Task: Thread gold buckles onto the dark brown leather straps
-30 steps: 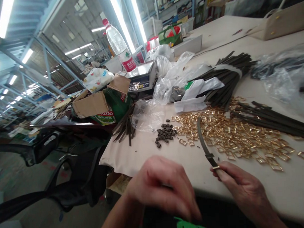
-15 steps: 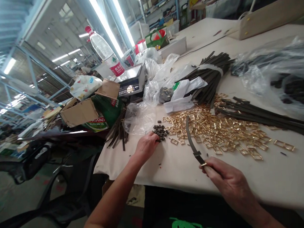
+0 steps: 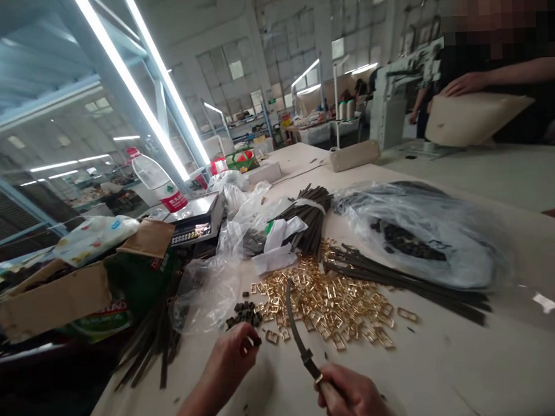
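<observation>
My right hand (image 3: pixel 350 392) grips a narrow dark strap (image 3: pixel 294 319) close to its gold buckle (image 3: pixel 319 380). A small dark loop sits around the strap just above the buckle, and the free end curves up over the heap of gold rectangular buckles (image 3: pixel 326 300). My left hand (image 3: pixel 232 352) has thumb and forefinger pinched together, with a small dark loop (image 3: pixel 259 340) showing at the fingertips. Just beyond it lies a little pile of dark loops (image 3: pixel 245 314). Loose dark straps (image 3: pixel 412 279) lie right of the buckles.
Behind the buckles are a tied strap bundle (image 3: pixel 314 211) and clear plastic bags (image 3: pixel 465 244). At left stand a cardboard box (image 3: pixel 53 301), a scale (image 3: pixel 198 220) and a bottle (image 3: pixel 156 179). A co-worker's hand (image 3: pixel 467 83) rests on a beige piece (image 3: pixel 474 119) by a machine.
My left hand has drawn back from the loop pile with a small dark loop in its pinch. My right hand keeps hold of the strap. The view has swung right and up, showing a co-worker.
</observation>
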